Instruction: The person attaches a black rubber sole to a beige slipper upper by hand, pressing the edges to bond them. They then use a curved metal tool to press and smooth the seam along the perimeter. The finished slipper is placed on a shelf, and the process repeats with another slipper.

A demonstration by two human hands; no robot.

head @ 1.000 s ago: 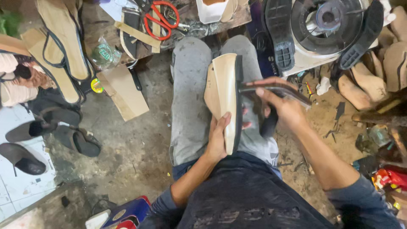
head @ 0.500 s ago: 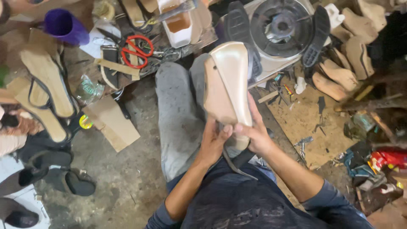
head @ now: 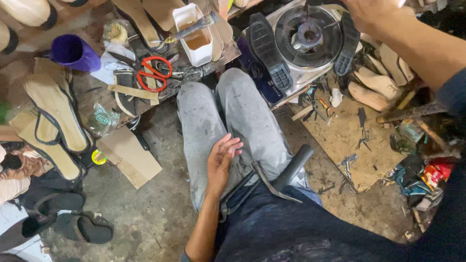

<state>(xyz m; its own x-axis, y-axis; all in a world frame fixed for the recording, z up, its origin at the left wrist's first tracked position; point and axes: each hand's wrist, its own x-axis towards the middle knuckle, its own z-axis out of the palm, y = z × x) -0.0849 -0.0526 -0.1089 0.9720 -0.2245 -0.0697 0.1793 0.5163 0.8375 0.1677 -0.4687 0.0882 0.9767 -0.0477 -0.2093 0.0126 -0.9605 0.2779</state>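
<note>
My left hand (head: 221, 162) rests palm down on my left thigh, over grey trousers (head: 242, 116), with fingers spread and nothing in it. My right hand (head: 366, 12) is stretched up to the top edge of the view, above a gas burner (head: 306, 34). Its fingers are cut off by the frame, so what it holds is hidden. A hammer (head: 286, 174) with a black handle lies across my lap, touched by neither hand. Two black shoe soles (head: 267, 51) lean on the burner's sides.
A white tub with brown glue and a brush (head: 196, 36), red scissors (head: 153, 73) and a purple cup (head: 75, 52) sit ahead left. Tan insoles (head: 56, 114), cardboard (head: 128, 155) and black sandals (head: 82, 225) lie left. Wooden lasts (head: 374, 92) and scraps lie right.
Both hands held a beige shoe on my lap; the shoe is now out of view. My left hand dropped to my thigh, my right arm reached up right, and the hammer lies on my lap.
</note>
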